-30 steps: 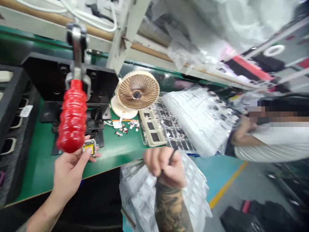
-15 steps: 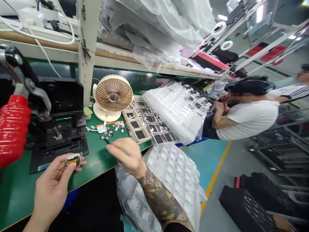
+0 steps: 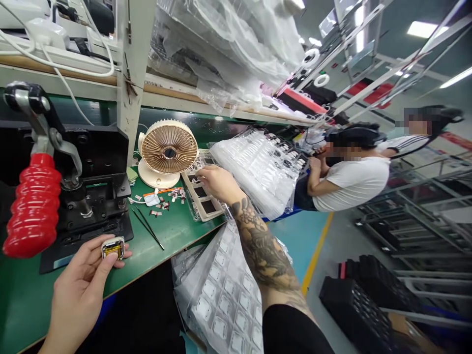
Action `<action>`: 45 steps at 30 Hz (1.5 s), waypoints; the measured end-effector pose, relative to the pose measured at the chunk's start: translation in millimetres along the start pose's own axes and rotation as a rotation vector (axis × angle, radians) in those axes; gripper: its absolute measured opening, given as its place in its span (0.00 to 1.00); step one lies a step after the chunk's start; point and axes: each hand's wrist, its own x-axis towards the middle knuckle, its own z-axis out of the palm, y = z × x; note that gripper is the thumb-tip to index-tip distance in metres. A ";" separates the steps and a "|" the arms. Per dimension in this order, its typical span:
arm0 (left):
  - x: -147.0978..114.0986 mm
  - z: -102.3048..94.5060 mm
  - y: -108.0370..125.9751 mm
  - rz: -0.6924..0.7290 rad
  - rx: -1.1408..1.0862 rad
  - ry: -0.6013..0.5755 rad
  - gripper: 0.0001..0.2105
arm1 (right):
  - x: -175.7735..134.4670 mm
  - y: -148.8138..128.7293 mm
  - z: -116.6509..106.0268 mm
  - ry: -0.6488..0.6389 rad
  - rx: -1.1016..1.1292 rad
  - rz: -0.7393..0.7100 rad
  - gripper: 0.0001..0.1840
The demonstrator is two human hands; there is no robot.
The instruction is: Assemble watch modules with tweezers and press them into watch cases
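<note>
My left hand (image 3: 86, 275) pinches an opened smartwatch case (image 3: 113, 247) between thumb and fingers, its yellow and black insides facing up. My right hand (image 3: 221, 183) reaches over the beige compartment tray (image 3: 201, 209), fingers pressed together at its far part. What those fingertips hold, if anything, is hidden. Dark squares lie in the tray's compartments. A pair of black tweezers (image 3: 148, 227) rests on the green bench top (image 3: 147, 258) between my hands. Small loose parts (image 3: 177, 194) with reddish and white ends are scattered near the tray.
A press with a red handle (image 3: 33, 206) stands at the left. Behind the small parts is a cream fan (image 3: 169, 152). Plastic-wrapped trays (image 3: 254, 169) lie to the right, with more white trays (image 3: 224, 300) below the bench edge. Two people sit farther right.
My right hand has laid the tweezers on the bench and moved up and right to the beige tray. My left hand keeps the watch case in about the same place. The view has turned slightly right.
</note>
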 end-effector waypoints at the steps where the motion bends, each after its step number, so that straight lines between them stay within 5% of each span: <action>1: 0.1 -0.2 -0.5 -0.009 -0.014 -0.002 0.22 | 8.7 5.5 1.2 -0.046 -0.005 -0.022 0.16; 6: -0.2 -2.4 -5.0 -0.032 -0.039 -0.022 0.22 | 31.3 -0.9 12.9 -0.165 -0.049 -0.109 0.13; 12: 0.2 0.6 -3.5 -0.029 -0.064 -0.033 0.22 | 29.2 1.8 16.5 -0.103 -0.026 -0.116 0.12; 20: 0.4 -3.8 -12.3 -0.007 0.007 -0.109 0.18 | -12.5 6.5 21.7 0.383 0.190 0.021 0.15; 23: -0.5 -5.5 -10.5 0.090 0.171 -0.149 0.15 | -38.0 -29.5 21.5 0.577 0.356 0.005 0.11; 27: 0.1 -2.6 3.8 0.254 0.369 -0.224 0.08 | -62.3 -108.9 19.5 0.785 0.840 -0.086 0.08; 31: 3.5 1.1 14.2 0.294 0.385 -0.272 0.07 | -69.0 -180.6 19.3 0.588 1.228 -0.190 0.10; 35: 3.0 1.8 16.7 0.280 0.367 -0.274 0.06 | -64.7 -207.4 23.7 0.416 1.288 -0.265 0.08; 40: 1.2 3.3 19.2 0.282 0.378 -0.290 0.06 | -65.0 -199.0 22.9 0.416 1.033 -0.378 0.10; 45: 2.5 2.8 22.6 0.238 0.372 -0.259 0.14 | -69.0 -203.5 31.6 0.475 0.672 -0.523 0.25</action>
